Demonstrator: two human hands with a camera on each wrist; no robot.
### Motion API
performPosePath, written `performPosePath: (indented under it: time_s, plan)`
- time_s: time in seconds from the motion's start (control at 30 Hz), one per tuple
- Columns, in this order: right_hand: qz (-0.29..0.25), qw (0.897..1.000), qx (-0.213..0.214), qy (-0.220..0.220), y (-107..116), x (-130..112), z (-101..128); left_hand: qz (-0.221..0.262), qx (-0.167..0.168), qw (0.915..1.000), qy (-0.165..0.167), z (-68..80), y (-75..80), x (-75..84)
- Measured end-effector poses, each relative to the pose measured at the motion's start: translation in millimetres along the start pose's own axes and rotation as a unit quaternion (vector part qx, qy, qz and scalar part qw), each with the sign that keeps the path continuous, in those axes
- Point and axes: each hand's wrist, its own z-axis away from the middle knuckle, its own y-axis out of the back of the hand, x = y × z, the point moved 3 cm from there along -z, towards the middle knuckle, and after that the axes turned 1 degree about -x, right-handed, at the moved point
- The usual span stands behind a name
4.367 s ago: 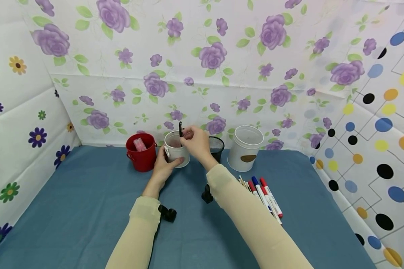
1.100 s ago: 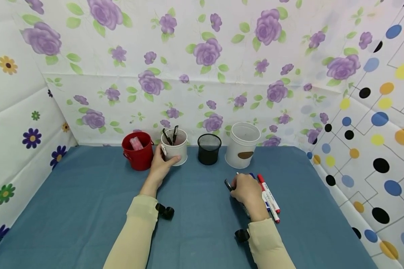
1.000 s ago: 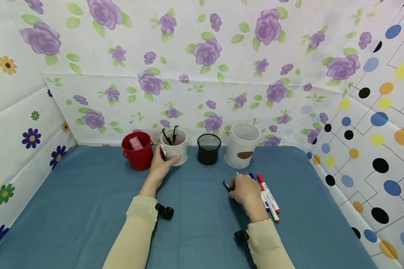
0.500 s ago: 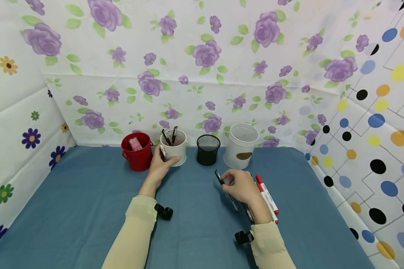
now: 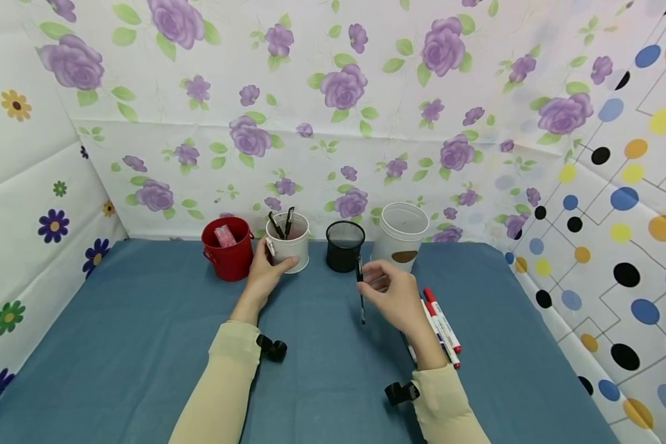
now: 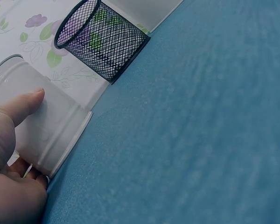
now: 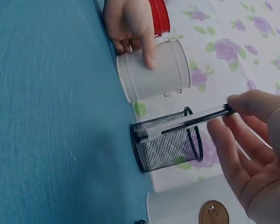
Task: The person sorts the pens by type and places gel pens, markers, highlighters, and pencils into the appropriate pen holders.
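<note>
Black pen [image 5: 361,290] pinched upright, centre of frame.
Right hand [image 5: 395,297] pinches the pen near its upper end, tip hanging clear of the blue table [image 5: 144,333]. Left hand [image 5: 263,274] curls round the white cup [image 5: 290,245], apparently steadying it. Markers [image 5: 441,324] partly hidden behind the wrist.

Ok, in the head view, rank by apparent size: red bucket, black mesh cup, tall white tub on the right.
1. Tall white plastic tub, largest.
2. Red metal bucket.
3. Black wire-mesh cup, smallest.
All stand in one row, so nearness hardly skews this.
</note>
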Motion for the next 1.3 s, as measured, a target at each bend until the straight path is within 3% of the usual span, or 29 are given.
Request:
performPosePath:
  time_s: [0.23,0.47,0.7,0.9,1.17,1.3]
  plan:
    - [-0.065,0.997,0.038,0.005,1.4,-7.0,-2.7,-0.002,-0.001,1.0000,-0.007,-0.1,1.2,2.7]
    - [-0.133,0.990,0.034,0.016,-2.1,-21.8,-2.7,0.008,-0.005,0.9999,-0.005,1.0,2.4,5.3]
    - [-0.151,0.988,0.034,0.027,-6.8,-37.2,-8.2,0.013,-0.010,0.9999,-0.006,1.0,-2.6,6.2]
    - [-0.139,0.988,0.048,0.041,-11.5,-49.8,-27.2,0.005,-0.001,0.9999,-0.014,-0.4,-2.5,-0.2]
    - [-0.205,0.975,0.067,0.055,-23.8,-62.0,-63.1,0.000,0.001,1.0000,-0.006,0.6,0.7,-0.2]
    - [-0.205,0.972,0.089,0.069,-30.4,-65.7,-83.1,-0.006,0.005,1.0000,-0.003,1.0,1.0,0.2]
